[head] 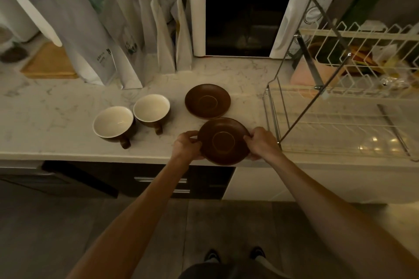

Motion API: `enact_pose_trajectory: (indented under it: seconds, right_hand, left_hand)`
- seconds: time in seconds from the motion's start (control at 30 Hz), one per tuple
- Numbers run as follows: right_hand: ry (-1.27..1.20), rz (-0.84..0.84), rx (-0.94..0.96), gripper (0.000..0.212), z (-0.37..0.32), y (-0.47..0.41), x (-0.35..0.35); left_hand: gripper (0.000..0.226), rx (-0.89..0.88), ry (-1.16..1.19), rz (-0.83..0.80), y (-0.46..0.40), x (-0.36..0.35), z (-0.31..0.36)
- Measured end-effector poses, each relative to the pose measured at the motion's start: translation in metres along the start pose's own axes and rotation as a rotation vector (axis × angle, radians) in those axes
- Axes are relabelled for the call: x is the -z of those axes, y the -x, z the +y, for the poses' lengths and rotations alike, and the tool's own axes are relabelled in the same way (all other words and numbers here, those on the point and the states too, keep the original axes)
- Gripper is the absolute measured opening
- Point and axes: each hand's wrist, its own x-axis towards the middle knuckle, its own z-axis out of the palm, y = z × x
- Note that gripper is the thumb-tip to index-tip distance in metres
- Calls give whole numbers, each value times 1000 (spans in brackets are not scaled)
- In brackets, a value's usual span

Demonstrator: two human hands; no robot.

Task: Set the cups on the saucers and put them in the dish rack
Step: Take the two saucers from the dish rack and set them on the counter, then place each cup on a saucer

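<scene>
At counter edge, left hand (186,145) and right hand (263,142) seemingly clamped on near saucer (223,141).

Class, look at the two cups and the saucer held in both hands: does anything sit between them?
Nothing visible does. Bare countertop separates the cups from the held saucer, gripped by the left hand and right hand.

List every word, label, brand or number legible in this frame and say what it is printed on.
"Galanz", partly legible: top right corner of the microwave, above the dials.
Small dark print on the large grey pouch, low on its front: too blurred to read.
Green printed panel on the paper bags behind it: unreadable.
Cups, saucers and dish rack: no text visible.
</scene>
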Motion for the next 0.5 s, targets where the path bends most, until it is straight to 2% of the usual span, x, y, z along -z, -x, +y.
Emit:
enact_pose_trajectory:
  seconds: [0.17, 0.23, 0.4, 0.5]
  right_hand:
    - [66, 19, 20, 33, -4, 4, -1]
    - [166, 51, 51, 37, -7, 10, 2]
    - [499, 297, 215, 38, -25, 36, 19]
    - [495, 369, 331, 38, -39, 38, 30]
  left_hand:
    - [48, 2, 3, 1, 0, 1, 0]
    - [47, -6, -7, 4, 2, 3, 1]
    - [42, -151, -219, 64, 12, 18, 5]
    - [39, -243, -344, 128, 20, 35, 8]
